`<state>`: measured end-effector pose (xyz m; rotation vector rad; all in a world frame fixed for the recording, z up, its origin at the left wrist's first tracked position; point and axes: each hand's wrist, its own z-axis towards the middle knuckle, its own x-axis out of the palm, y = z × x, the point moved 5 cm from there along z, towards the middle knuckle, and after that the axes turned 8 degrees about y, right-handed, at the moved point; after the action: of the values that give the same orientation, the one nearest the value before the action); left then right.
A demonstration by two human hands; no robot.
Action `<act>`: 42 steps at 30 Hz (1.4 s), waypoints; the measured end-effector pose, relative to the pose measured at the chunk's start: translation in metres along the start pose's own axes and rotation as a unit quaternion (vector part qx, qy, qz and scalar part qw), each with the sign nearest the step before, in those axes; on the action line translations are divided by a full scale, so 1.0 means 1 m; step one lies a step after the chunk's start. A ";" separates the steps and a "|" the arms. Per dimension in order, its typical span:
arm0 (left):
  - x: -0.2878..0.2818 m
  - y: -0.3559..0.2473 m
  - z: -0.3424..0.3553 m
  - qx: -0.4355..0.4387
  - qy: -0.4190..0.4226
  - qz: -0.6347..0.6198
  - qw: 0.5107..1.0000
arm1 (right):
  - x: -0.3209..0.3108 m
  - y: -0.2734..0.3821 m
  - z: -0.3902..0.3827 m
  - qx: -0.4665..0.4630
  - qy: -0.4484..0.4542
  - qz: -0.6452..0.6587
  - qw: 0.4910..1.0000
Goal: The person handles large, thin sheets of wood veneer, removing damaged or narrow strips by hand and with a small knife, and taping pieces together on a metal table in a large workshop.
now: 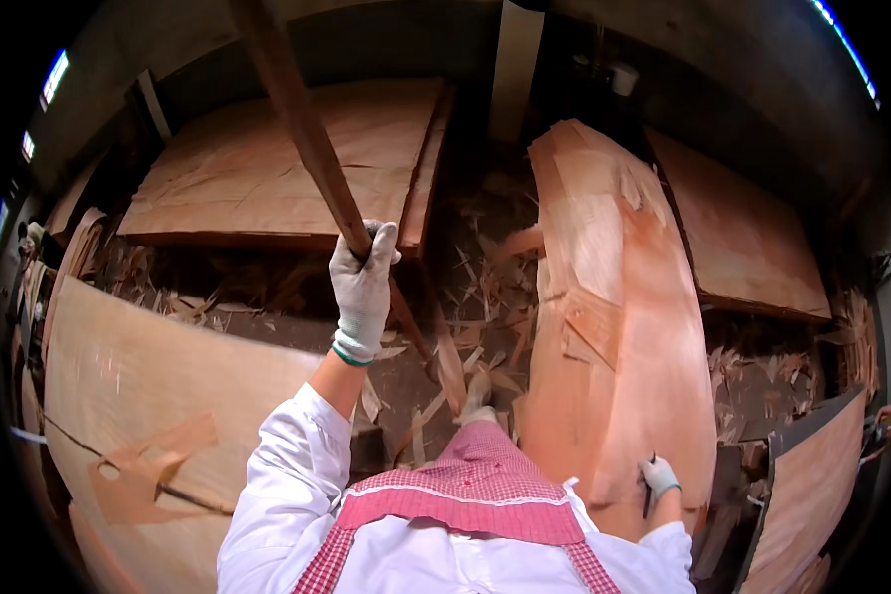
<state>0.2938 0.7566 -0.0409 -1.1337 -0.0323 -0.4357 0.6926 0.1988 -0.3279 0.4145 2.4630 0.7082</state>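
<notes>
My left hand (362, 287), in a white glove with a green cuff edge, is raised and wrapped round a long wooden pole (307, 134). The pole slants from the top of the view down toward the floor. My right hand (661, 476), gloved too, is low on the right, closed round a thin dark tool (647, 501) whose kind I cannot make out. That hand is at the near end of a long pile of thin wood veneer sheets (663, 396). A loose torn veneer piece (594, 325) lies across the middle of the pile.
Veneer scraps (495, 287) litter the dark floor. A large veneer stack (297, 163) stands at the far left, another stack (742, 228) at the far right. A pale sheet (188, 356) spreads at the near left, and a further panel (807, 495) is at the near right.
</notes>
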 end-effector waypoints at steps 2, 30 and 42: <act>0.019 0.038 0.051 -0.012 0.020 -0.001 1.000 | -0.022 0.022 0.008 0.103 0.088 0.013 0.991; 0.279 0.512 0.794 -0.057 0.303 0.152 0.939 | 0.035 1.306 0.438 -0.603 -0.120 0.144 0.776; 0.047 0.707 0.762 -0.448 0.002 0.250 0.858 | -0.066 1.529 0.807 -0.562 -0.214 -0.026 0.798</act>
<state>0.7334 1.6594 -0.3143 -1.9889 0.5137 0.0530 1.4215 1.7371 -0.0183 0.0100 1.2752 1.6511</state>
